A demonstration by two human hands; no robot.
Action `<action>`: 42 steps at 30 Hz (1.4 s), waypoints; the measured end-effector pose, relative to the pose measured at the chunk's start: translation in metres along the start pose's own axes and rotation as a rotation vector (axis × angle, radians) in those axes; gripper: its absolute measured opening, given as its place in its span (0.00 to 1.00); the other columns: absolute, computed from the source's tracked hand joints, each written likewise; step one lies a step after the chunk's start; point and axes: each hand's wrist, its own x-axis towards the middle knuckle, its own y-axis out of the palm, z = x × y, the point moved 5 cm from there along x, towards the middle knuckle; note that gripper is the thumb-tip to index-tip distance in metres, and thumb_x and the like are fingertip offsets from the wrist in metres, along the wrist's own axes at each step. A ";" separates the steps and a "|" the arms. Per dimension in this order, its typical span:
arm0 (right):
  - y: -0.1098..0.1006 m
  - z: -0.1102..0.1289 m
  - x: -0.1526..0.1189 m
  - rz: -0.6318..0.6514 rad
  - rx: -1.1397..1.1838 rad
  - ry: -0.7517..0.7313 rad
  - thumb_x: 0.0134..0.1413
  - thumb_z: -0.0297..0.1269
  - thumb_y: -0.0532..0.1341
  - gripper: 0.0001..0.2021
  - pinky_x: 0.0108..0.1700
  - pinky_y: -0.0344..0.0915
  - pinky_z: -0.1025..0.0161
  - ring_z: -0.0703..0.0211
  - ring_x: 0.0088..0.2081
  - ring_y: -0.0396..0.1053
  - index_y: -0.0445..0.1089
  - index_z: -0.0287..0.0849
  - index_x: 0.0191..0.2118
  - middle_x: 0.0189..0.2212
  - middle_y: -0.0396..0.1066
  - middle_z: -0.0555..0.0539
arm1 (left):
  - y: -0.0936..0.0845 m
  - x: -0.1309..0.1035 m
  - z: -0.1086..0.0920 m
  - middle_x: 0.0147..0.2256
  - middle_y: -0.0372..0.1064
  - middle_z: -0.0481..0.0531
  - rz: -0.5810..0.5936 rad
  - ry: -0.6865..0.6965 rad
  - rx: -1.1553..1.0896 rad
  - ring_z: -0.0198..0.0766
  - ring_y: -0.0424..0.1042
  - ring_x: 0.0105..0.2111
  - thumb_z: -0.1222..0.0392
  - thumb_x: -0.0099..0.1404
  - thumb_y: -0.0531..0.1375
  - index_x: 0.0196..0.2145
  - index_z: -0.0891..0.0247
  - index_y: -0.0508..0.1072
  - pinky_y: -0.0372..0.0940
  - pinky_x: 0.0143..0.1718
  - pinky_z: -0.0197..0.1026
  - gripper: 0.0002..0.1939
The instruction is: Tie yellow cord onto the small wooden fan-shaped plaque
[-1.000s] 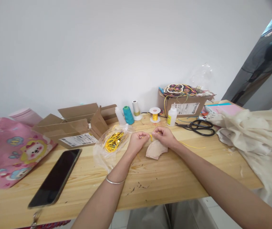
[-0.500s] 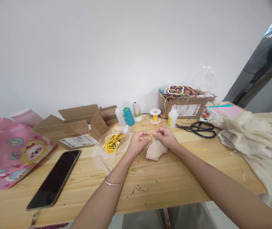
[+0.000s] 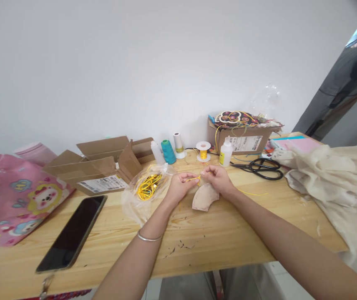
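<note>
My left hand (image 3: 181, 186) pinches a thin yellow cord (image 3: 192, 179) near the middle of the table. Facing it, my right hand (image 3: 217, 179) is closed on the same cord, fingertips close to the left ones. A beige fan-shaped piece (image 3: 205, 197) hangs or lies just below the fingers, beside the right palm; whether the fingers also touch it is unclear. The cord's loose end trails out to the right past my right wrist. Left of my left hand, a bundle of yellow cord (image 3: 149, 186) lies in a clear plastic bag.
Behind the hands stand a teal thread cone (image 3: 168, 152), a yellow spool (image 3: 203, 154) and a bottle (image 3: 225, 154). Black scissors (image 3: 260, 168) and cream cloth (image 3: 331, 179) lie right. A phone (image 3: 72, 233), an open box (image 3: 97, 173) and a pink bag (image 3: 18, 200) are left.
Both hands stay nearly in place, still on the cord. My right fingers have shifted slightly, and the cord's trailing end at the right has drawn a little to the left.
</note>
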 end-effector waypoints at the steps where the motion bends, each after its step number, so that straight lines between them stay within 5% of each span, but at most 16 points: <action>1: -0.001 0.000 0.000 -0.007 -0.001 -0.001 0.36 0.43 0.57 0.11 0.18 0.48 0.71 0.71 0.17 0.49 0.61 0.38 0.21 0.15 0.54 0.55 | 0.000 0.000 0.000 0.10 0.48 0.39 -0.005 0.004 -0.004 0.21 0.43 0.12 0.55 0.41 0.61 0.25 0.68 0.69 0.38 0.14 0.29 0.14; 15: 0.007 0.001 0.000 0.123 -0.144 -0.070 0.39 0.40 0.56 0.10 0.26 0.60 0.68 0.64 0.25 0.63 0.66 0.38 0.26 0.23 0.67 0.49 | -0.003 0.003 0.007 0.14 0.61 0.43 -0.034 -0.023 -0.008 0.24 0.53 0.14 0.56 0.41 0.61 0.25 0.68 0.69 0.47 0.16 0.30 0.14; 42: 0.004 0.002 0.000 0.057 -0.138 -0.087 0.38 0.37 0.56 0.08 0.24 0.58 0.68 0.66 0.21 0.60 0.66 0.36 0.21 0.19 0.65 0.49 | -0.006 0.006 0.011 0.15 0.64 0.46 -0.077 -0.037 0.032 0.25 0.55 0.14 0.56 0.42 0.60 0.24 0.69 0.71 0.48 0.16 0.30 0.13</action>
